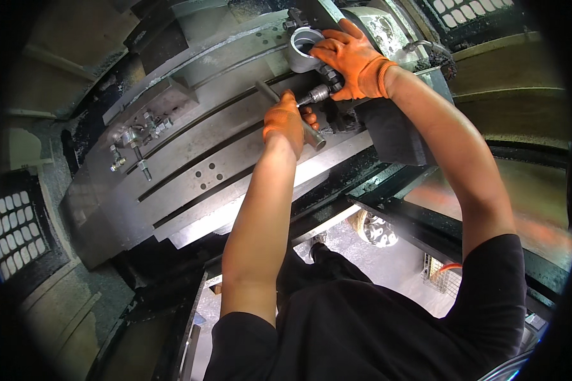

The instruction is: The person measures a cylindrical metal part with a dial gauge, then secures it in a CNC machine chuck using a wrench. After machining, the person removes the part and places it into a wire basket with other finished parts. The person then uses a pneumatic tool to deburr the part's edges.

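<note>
Head view: left hand point(284, 122) clenches a T-handle wrench point(267, 91), right hand point(356, 62) clasps a metal ring point(299, 62).

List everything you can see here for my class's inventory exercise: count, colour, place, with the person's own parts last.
T-handle wrench: one, grey, upper centre
Socket: one, silver-grey, on the wrench's end
Ring-shaped part: one, grey, top centre
Slotted table: one, silver-grey, across the middle
Metal fittings: several, silver, table's left side
Grilles: two, dark with pale openings, far left and upper right
Curved pipe: one, grey, upper right
Round object: one, pale-edged, below the table
Wire basket: one, pale, lower right
Shirt: one, black, bottom
Forearms: two, bare, centre and right
Left hand: one, orange-gloved, around the wrench
Right hand: one, orange-gloved, against the ring-shaped part
</note>
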`<state>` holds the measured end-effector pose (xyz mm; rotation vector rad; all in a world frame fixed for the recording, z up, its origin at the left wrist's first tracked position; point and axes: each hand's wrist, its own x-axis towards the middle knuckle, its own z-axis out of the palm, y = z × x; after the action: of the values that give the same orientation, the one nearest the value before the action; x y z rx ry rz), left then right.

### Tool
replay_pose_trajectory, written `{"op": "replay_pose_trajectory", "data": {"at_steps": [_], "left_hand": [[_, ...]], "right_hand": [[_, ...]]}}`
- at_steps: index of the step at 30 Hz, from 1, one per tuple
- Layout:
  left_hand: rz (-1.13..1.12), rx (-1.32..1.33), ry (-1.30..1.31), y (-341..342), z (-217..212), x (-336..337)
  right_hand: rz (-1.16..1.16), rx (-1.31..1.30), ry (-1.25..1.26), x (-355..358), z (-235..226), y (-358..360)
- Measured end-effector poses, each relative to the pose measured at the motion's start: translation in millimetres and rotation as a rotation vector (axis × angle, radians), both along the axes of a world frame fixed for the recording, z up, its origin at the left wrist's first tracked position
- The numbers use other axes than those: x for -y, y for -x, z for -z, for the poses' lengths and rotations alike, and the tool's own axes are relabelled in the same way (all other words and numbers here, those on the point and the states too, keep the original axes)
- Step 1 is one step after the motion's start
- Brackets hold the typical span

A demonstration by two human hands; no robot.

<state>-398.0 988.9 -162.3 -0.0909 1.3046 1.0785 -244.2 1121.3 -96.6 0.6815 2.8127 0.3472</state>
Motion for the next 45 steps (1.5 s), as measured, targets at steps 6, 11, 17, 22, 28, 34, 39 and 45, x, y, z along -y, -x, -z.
{"op": "replay_pose_trajectory", "data": {"at_steps": [6, 11, 17, 22, 28, 34, 39, 45], "left_hand": [[-0.019, 0.041, 0.001, -4, -11, -1], [0.02, -0.081, -0.096, -8, 2, 1], [-0.026, -0.095, -0.055, -21, 5, -7], [0.041, -0.183, -0.006, -22, 2, -16], [0.099, -0.296, 0.013, -27, -12, -9], [0.095, -0.276, 0.022, -30, 13, -11], [0.049, -0.348, -0.249, -32, 39, 14], [-0.072, -0.763, -0.613, -53, 52, 27]], "right_hand": [[-0.006, -0.002, -0.013, -2, 1, -4], [-0.002, 0.003, -0.013, 0, 1, -4], [0.007, 0.052, -0.052, 6, -1, -2], [0.004, 0.051, -0.059, 2, 2, -3], [0.025, 0.054, -0.043, 3, 1, -2], [0.026, 0.071, -0.014, 5, -10, 2], [0.06, 0.091, 0.018, 11, -12, 3], [0.066, 0.096, 0.022, 9, -13, 3]]}}
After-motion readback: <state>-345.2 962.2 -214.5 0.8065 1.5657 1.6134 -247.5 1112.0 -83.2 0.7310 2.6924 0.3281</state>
